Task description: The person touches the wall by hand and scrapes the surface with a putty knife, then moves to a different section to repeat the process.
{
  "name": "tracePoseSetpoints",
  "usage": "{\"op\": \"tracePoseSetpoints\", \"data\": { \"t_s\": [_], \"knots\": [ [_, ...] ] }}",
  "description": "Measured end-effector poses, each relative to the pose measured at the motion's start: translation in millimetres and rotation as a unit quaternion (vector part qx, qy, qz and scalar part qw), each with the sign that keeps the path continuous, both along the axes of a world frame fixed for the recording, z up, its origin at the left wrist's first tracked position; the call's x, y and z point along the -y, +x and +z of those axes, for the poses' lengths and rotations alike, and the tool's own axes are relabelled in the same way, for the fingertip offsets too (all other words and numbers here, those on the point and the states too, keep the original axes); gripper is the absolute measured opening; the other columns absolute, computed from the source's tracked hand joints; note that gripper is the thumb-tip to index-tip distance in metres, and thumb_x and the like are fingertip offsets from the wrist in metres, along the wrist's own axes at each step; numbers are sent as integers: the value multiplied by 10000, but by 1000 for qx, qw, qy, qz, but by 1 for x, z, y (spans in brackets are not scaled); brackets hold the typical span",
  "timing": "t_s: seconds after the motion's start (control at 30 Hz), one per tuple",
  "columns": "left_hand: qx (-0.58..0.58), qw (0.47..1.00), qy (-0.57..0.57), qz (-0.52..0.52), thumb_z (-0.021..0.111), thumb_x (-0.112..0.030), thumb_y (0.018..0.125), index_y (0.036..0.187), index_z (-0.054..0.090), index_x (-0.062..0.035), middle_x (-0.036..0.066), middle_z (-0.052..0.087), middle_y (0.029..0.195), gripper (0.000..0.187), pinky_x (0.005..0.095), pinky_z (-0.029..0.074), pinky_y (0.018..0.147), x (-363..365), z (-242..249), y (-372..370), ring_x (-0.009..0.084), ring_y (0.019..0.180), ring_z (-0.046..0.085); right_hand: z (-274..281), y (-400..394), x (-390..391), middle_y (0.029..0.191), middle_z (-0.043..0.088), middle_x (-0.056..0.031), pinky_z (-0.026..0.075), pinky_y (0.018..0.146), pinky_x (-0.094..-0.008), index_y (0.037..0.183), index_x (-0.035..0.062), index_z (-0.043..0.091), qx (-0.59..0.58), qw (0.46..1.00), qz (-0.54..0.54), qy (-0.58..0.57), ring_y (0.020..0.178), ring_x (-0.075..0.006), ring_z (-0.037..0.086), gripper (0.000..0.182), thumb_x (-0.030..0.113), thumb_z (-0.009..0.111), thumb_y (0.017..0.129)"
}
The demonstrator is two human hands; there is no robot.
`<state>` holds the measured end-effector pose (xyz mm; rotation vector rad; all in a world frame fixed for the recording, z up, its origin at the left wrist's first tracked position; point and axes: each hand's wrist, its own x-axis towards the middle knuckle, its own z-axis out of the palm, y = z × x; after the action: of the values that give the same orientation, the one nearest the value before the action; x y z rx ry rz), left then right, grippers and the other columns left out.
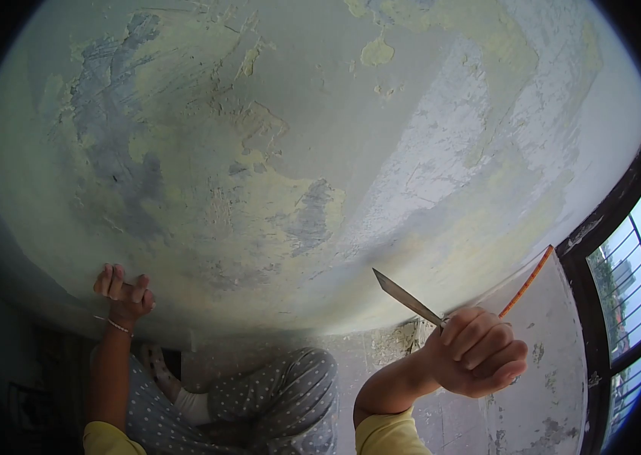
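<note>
Blade, likely light, stiff, best held by its rear, in closed right hand; left hand half-curled, seemingly empty, near wall.

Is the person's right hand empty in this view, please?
No, the right hand is closed in a fist with a bladed tool jutting out of it towards the left hand's side.

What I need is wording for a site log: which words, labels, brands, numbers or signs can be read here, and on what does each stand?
No readable text anywhere.
Blade in the right hand: no lettering visible.
Orange strip: small darker marks, too blurred to tell whether they are print.
Patchy pale surface: stains and scrapes, no writing.
Grey trousers: pale dots only.
</note>
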<state>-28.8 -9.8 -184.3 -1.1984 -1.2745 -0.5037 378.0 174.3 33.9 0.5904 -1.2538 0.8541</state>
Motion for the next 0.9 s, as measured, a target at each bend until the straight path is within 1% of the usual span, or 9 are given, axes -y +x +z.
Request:
{"op": "tracePoseSetpoints", "data": {
  "t_s": [0.17,0.33,0.47,0.57,0.67,0.73,0.8,0.83,0.9],
  "knots": [
    [-5,1000,-8,0,309,-345,952,1324,466,-248,151,320,1434,416,440,266,1018,1,2,1,317,1319,286,-11,-28,-16,459,333,6,262,306,-255,605,72,347,97,994,-8,-47,317,-100,285,423,227,485,973],
    [-1,1000,-2,-1,311,-344,956,1328,459,-243,155,316,1434,412,445,269,1016,0,3,2,320,1314,289,3,-2,2,453,337,17,272,288,-217,604,97,317,13,1000,13,14,315,-89,299,424,232,474,973],
    [-2,1000,-11,4,317,-348,956,1324,462,-237,157,314,1435,411,446,274,1012,2,4,4,320,1312,289,-12,-32,-12,443,340,-19,242,313,-289,608,49,380,103,994,-3,-45,327,-135,298,407,202,514,960],
    [-1,1000,-8,3,326,-350,954,1316,464,-235,155,317,1432,405,447,273,1013,1,1,4,322,1313,289,-7,-25,-16,441,335,-8,254,309,-273,604,57,366,116,992,27,-46,324,-121,297,414,207,499,966],
    [2,1000,-8,0,330,-349,953,1309,464,-234,154,321,1426,397,447,271,1016,0,2,0,325,1313,289,7,-11,-1,450,288,31,241,297,-219,626,134,301,80,996,15,23,320,-63,246,403,259,385,1000],
    [6,1000,-13,1,329,-348,954,1304,465,-234,153,323,1424,392,447,270,1017,2,0,1,326,1313,290,3,-15,2,435,331,6,263,303,-258,598,70,354,50,999,11,1,321,-104,281,435,244,514,964],
    [5,1000,-14,6,317,-345,957,1312,465,-239,151,327,1424,399,450,274,1014,3,0,1,328,1312,295,-9,-38,-11,435,351,-4,254,310,-267,606,54,365,119,992,-26,-34,325,-114,270,426,233,534,954],
    [3,1000,-16,4,317,-345,957,1312,465,-239,151,327,1424,399,450,274,1014,3,0,1,328,1312,295,-5,-36,-14,449,323,7,245,291,-248,609,94,348,136,991,-15,-4,319,-93,271,395,198,450,976],
    [-1,1000,-6,10,308,-347,957,1317,467,-246,146,327,1430,406,449,273,1017,1,-1,0,323,1313,300,0,-32,-8,446,319,9,242,291,-247,607,95,343,143,989,-24,20,317,-92,272,398,198,455,975]
  ]
}}
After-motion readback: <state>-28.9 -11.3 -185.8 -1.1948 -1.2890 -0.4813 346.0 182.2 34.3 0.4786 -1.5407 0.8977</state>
